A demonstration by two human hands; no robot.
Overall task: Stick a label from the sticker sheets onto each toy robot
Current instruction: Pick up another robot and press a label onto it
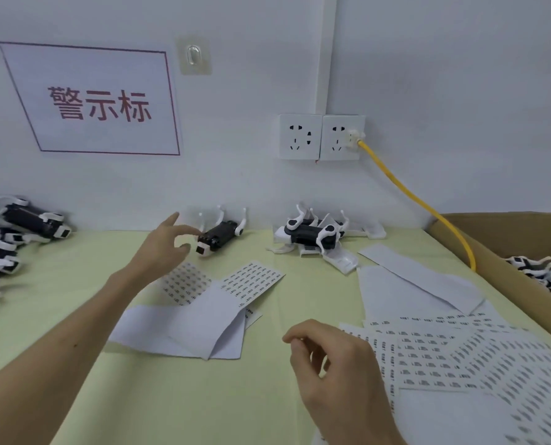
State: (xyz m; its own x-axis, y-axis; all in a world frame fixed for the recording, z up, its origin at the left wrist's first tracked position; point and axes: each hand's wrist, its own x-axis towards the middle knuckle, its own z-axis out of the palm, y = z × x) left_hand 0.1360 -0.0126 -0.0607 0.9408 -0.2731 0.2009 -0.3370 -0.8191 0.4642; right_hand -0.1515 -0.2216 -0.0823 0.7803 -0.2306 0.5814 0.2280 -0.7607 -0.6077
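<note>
Lowest at 5 o'clock: right hand (332,367), fingers curled, thumb and forefinger tips pressed together, anything pinched between them too small to make out. Just beside it at 4 o'clock, fanned sticker sheets (460,358) overlapping out to the frame edge.

Underneath everything, pale green tabletop (203,396), backed at 12 o'clock by a white wall (235,181) bearing a red-lettered sign (97,101) at 10, a clear adhesive hook (194,56) at 11 and a double socket (320,136) at 1, with a yellow cable (412,194) plugged in and sloping down toward 3.

Bounded at 3 o'clock by a cardboard box (492,232) holding boxed toy robots (544,274), and at 9 by a heap of toy robots (14,232). Bare green from 6 to 7; blank backing sheets (187,329) at 7, smaller sticker sheets (251,279) just below centre.

Left hand (161,248) at 9 o'clock, fingers spread apart, holding nothing. Black-and-white toy robot (219,237) at that hand's 3 o'clock, legs up against the wall, its head just beside the fingertips; contact impossible to confirm. Cluster of toy robots (312,234) just off centre toward 3, well apart from both hands.
</note>
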